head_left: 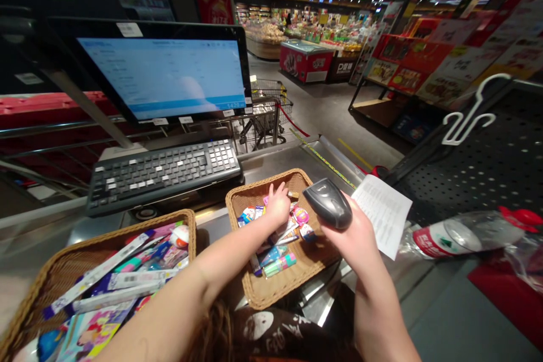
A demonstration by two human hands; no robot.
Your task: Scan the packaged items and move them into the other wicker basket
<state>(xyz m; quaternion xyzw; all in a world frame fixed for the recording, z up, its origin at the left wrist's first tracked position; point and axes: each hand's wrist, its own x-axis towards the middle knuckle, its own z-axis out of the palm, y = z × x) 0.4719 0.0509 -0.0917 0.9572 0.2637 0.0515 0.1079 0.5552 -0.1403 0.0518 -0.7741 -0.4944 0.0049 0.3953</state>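
My left hand point(278, 203) reaches into the smaller wicker basket point(271, 296), its fingers spread over small packaged items near the back. Wrapped around the handle of a black barcode scanner point(328, 202), my right hand point(356, 235) keeps it above the basket's right side. A pink round candy point(301, 215) lies just right of my left hand. Nearer to me in the same basket is a green and pink striped item point(280, 265). The larger wicker basket point(46, 271) at the left holds several long white and purple packs point(102, 271) and other colourful packages.
Behind the baskets stand a keyboard point(165, 172) and a monitor point(161, 76). At the right are a printed paper sheet point(382, 212), a plastic bottle point(458, 235) on its side and a white hanger point(469, 116). A shopping cart point(267, 107) is beyond the counter.
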